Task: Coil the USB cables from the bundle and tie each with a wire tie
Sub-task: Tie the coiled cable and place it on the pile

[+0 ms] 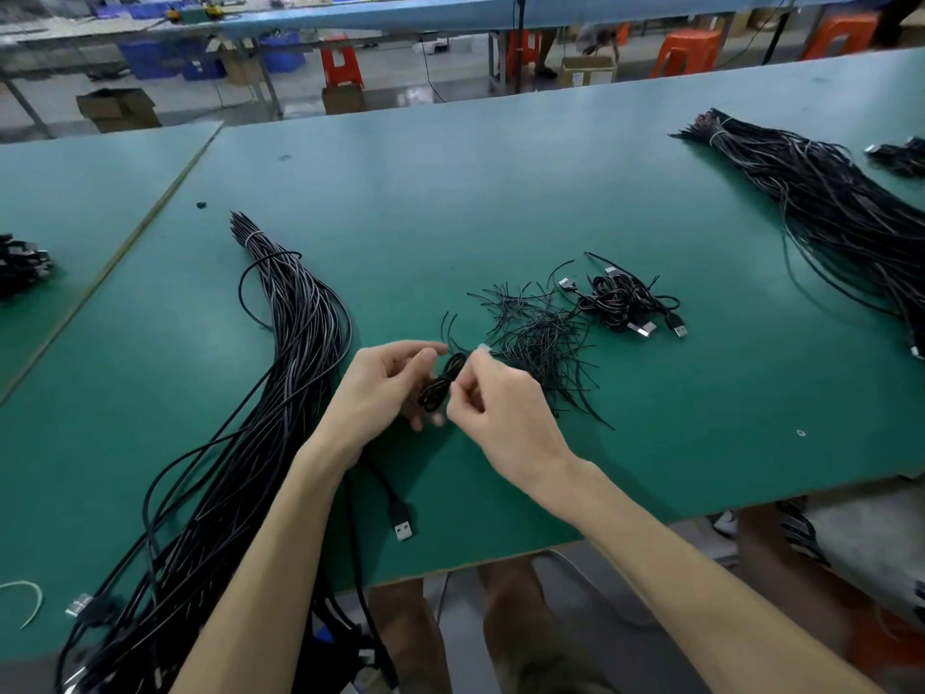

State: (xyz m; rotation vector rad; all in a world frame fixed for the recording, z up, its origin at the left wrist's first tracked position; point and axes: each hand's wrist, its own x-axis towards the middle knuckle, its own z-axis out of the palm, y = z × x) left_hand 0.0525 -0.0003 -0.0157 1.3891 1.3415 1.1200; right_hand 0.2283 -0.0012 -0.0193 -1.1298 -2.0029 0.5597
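Observation:
My left hand (pixel 385 383) grips a small coil of black USB cable (pixel 443 383) just above the green table (pixel 450 192). My right hand (pixel 495 398) pinches a thin wire tie at the top of that coil; the tie itself is mostly hidden by my fingers. The cable's loose end runs under my left wrist to a USB plug (pixel 403 525) near the table's front edge. A long bundle of black cables (pixel 280 373) lies to the left. A heap of black wire ties (pixel 540 338) sits just beyond my right hand.
A few tied coils (pixel 625 303) lie behind the wire ties. A second large cable bundle (pixel 826 202) stretches along the right side. More dark cables (pixel 22 265) sit at the far left. Orange stools (pixel 685 52) and cardboard boxes stand on the floor behind.

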